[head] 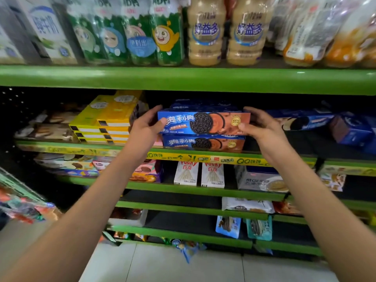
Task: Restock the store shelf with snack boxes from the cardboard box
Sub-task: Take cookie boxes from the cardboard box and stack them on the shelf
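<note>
A long blue and brown Oreo snack box (203,123) is held level at the front of the green shelf (183,154). My left hand (147,127) grips its left end, thumb on the front face. My right hand (257,124) grips its right end the same way. The box sits on top of a matching Oreo box (203,143) that lies on the shelf. More dark blue boxes (203,105) are stacked behind them. The cardboard box is not in view.
Yellow boxes (107,121) are stacked to the left, blue boxes (305,121) to the right. Drink bottles (206,33) stand on the shelf above. Pocky boxes (186,174) and other snacks fill the lower shelves. Tiled floor (162,265) lies below.
</note>
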A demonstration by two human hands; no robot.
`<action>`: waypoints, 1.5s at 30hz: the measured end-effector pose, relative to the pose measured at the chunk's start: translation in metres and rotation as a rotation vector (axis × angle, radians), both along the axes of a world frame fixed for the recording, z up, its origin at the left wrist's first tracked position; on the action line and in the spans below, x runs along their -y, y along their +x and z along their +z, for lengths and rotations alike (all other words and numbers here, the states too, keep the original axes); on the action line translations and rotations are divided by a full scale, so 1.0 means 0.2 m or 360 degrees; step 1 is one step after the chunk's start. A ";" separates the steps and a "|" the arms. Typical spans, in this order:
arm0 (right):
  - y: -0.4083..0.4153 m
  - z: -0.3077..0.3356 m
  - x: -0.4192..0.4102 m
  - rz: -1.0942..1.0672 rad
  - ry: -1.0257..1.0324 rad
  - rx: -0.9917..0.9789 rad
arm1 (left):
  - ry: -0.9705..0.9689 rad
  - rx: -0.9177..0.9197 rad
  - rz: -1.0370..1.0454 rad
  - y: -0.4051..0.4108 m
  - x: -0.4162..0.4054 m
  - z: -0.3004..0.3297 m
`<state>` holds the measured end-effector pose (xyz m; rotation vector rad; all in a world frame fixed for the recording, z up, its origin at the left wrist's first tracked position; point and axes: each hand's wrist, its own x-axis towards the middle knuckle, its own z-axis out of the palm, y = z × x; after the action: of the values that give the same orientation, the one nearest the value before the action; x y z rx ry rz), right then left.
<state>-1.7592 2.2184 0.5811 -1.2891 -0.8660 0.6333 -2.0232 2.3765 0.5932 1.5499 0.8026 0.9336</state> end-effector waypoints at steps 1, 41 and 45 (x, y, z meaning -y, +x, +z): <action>0.00 0.00 0.00 0.0005 -0.0007 0.0002 | -0.0013 0.0008 -0.0006 0.00 0.00 0.00; -0.03 0.05 0.06 0.0015 0.0225 0.0306 | 0.0084 0.0254 -0.0277 -0.11 0.07 0.14; -0.03 0.05 0.06 0.0002 0.0234 0.0307 | 0.0098 0.0246 -0.0280 -0.11 0.08 0.13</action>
<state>-1.7659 2.2057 0.5915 -1.2294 -1.0522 0.4418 -2.0452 2.3615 0.6199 1.5527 0.5234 0.9422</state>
